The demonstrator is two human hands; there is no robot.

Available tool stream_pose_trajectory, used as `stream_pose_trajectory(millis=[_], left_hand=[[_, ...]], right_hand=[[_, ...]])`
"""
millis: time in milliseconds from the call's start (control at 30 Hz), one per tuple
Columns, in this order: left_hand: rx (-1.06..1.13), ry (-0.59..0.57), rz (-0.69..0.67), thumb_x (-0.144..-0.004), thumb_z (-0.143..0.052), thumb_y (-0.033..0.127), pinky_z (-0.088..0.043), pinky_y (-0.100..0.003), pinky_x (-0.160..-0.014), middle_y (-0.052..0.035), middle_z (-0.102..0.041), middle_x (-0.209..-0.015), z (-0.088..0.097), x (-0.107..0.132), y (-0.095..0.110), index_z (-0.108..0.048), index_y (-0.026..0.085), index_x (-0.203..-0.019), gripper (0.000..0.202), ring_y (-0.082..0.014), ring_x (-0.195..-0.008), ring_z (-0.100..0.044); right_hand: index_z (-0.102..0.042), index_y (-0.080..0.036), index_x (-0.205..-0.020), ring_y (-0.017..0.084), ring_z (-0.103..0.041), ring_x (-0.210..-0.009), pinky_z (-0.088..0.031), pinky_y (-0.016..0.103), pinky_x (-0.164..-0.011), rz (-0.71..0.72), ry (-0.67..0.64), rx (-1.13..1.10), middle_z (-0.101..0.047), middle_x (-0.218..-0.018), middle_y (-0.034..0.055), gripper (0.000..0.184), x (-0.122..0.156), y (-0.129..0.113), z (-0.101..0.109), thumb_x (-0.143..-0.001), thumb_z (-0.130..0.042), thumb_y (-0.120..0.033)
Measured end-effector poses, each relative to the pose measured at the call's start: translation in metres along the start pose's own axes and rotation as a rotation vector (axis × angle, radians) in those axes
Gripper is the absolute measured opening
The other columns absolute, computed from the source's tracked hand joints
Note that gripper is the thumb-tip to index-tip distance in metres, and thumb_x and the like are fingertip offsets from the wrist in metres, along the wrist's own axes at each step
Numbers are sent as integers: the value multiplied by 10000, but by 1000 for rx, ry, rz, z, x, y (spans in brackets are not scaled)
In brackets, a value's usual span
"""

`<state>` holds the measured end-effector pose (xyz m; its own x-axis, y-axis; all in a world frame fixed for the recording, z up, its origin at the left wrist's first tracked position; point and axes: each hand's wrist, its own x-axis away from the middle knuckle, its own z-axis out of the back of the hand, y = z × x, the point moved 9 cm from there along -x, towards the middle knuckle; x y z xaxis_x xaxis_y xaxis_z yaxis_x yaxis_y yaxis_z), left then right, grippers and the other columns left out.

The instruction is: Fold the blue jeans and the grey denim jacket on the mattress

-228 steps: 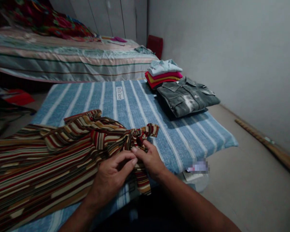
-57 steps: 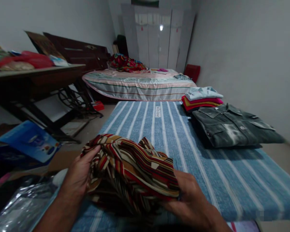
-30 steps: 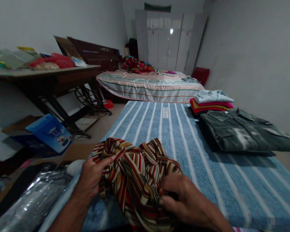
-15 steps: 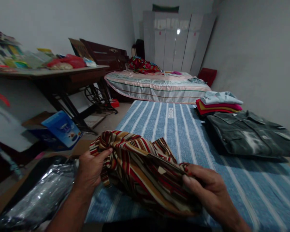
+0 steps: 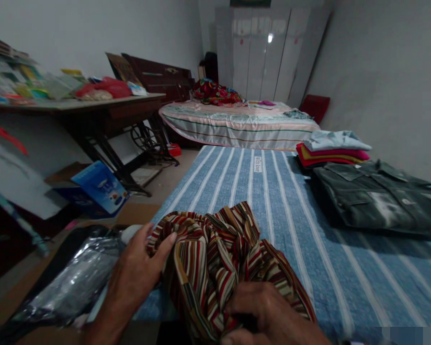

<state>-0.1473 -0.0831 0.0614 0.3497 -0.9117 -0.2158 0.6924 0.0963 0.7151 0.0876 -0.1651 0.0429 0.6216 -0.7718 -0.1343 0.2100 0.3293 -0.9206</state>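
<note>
A crumpled striped garment [image 5: 204,261] in brown, red, mustard and cream lies bunched at the near end of a blue bed cover with white stripes [image 5: 222,184]. My left hand [image 5: 138,263] is closed on its left edge, thumb on top and the other fingers partly hidden behind the cloth. Low in the view, my right hand [image 5: 269,311] curls its fingers into the front folds, gripping the fabric. What kind of garment it is, I cannot tell.
On the right, a dark green denim jacket [image 5: 380,196] lies folded in front of a stack of folded clothes [image 5: 334,148]. At left stand an open box with a clear plastic-wrapped package [image 5: 75,282], a blue carton [image 5: 100,189] and a cluttered sewing table [image 5: 104,103].
My right hand has moved down and left, nearer my body, from the garment's right edge to its front folds. The cloth, stretched before, is now bunched. The view has shifted slightly.
</note>
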Motion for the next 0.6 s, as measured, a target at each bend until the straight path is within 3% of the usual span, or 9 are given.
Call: stream_pose_trajectory(millis=[100, 200, 333, 433, 500, 533, 600], left_hand=[[-90, -131, -82, -654, -583, 631, -480, -355, -877, -72, -683, -951, -15, 19, 7, -628, 242, -754, 404, -285, -953, -626], [-167, -225, -120, -612, -627, 612, -420, -381, -992, -104, -655, -1121, -30, 32, 3, -639, 234, -670, 383, -319, -1131, -555], [-130, -306, -147, -657, -610, 507, -374, -379, -1047, -79, -615, -1246, -39, 37, -7, -676, 248, -639, 267, -307, -1215, -507], [-8, -258, -109, -677, -598, 479, -390, -354, -1035, -51, -638, -1220, -31, 33, -16, -644, 259, -552, 257, -292, -1181, -539], [94, -185, -27, -641, -643, 459, -405, -351, -1022, -46, -659, -1180, -21, 30, -23, -627, 254, -528, 234, -297, -1158, -554], [169, -149, 30, -616, -669, 438, -422, -346, -1005, -44, -674, -1146, -17, 30, -27, -626, 250, -531, 211, -297, -1142, -565], [380, -86, 199, -560, -714, 370, -492, -324, -914, -43, -714, -1015, -9, 30, -38, -636, 237, -564, 154, -287, -1058, -613]], right_hand=[[-662, -210, -855, 116, -582, -759, -393, 200, -657, 12, -50, -32, -637, -814, -19, 282, -4, 3, -11, -838, -594, -483], [-650, -199, -833, 112, -588, -700, -378, 198, -592, -61, -77, -35, -640, -757, -25, 255, -7, 13, -18, -849, -585, -445], [-630, -205, -906, 135, -598, -682, -390, 222, -588, -249, 84, 59, -660, -757, -12, 188, -10, 31, -1, -838, -592, -377], [-519, -191, -1216, 202, -630, -810, -435, 285, -691, -362, 248, 187, -688, -902, 52, 494, -10, 41, 20, -793, -630, -421], [-436, -161, -1320, 242, -635, -867, -441, 322, -730, -413, 263, 285, -689, -942, 94, 659, -12, 47, 25, -770, -639, -462], [-472, -157, -1293, 254, -638, -865, -439, 328, -724, -436, 247, 342, -692, -926, 103, 636, -13, 51, 25, -765, -636, -471], [-624, -174, -1071, 244, -642, -775, -420, 304, -653, -469, 194, 442, -692, -809, 87, 389, -17, 59, 23, -784, -609, -436]])
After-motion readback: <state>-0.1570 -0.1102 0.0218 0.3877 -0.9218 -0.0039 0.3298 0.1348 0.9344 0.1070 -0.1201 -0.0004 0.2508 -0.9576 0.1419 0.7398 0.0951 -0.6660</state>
